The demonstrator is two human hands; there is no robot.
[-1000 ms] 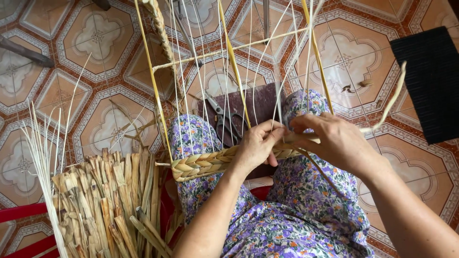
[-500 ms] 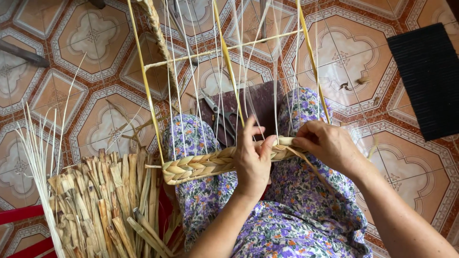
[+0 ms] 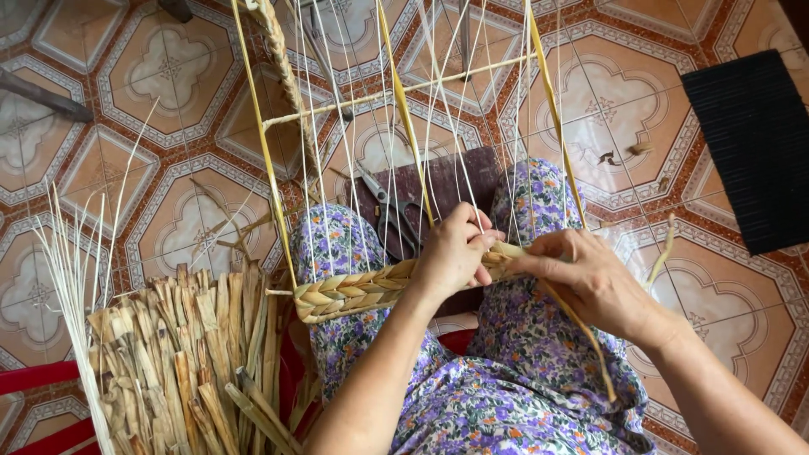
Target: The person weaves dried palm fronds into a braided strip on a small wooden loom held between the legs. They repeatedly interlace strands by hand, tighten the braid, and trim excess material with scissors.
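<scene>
**Straw braid on the frame, both hands at its working end**

Dried straw-coloured fibre is what you hold: a thick braid runs across your lap, woven through the thin strands strung on a frame of pale yellow sticks. Your left hand is closed over the braid's right end, fingers curled around it and thumb on top. Your right hand sits just beside it, touching the same end, pinching a flat strip that trails down past your wrist across your flowered dress. A second loose strip curves up to the right of that hand.

The frame leans away from you, its crossbar above your knees, and a rope-like twisted cord hangs down along its left side. Behind the strands, a pair of scissors lies on a dark brownish board between your knees.

You are seated low over a tiled floor: cream and terracotta tiles with ornate octagonal patterns, bits of fibre scattered on them. At your left stands a bundle of cut dried reeds, blunt ends up, with a fan of thin pale stalks beside it. Something red shows beneath the bundle; you cannot tell what it is. A black ribbed mat lies on the floor at the upper right, well apart from your hands.
</scene>
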